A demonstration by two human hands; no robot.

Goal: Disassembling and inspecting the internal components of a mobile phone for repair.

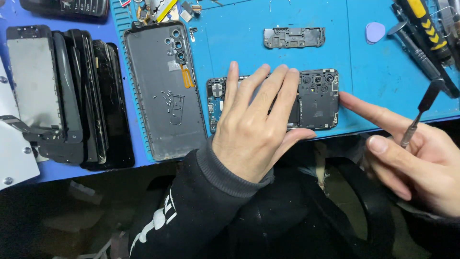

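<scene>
On the blue mat [268,52], right of the loose back cover [163,91], the opened phone [316,98] lies under the flat, spread left hand [254,124]; the right hand [421,158], pinching a spudger [420,115], could slip and gouge its board

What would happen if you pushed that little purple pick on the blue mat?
The purple pick looks thin and flat, so it would probably slide, not roll. It seems small and plastic, likely very light. Lying flush on the blue mat, it may be fiddly to pinch up.
</scene>
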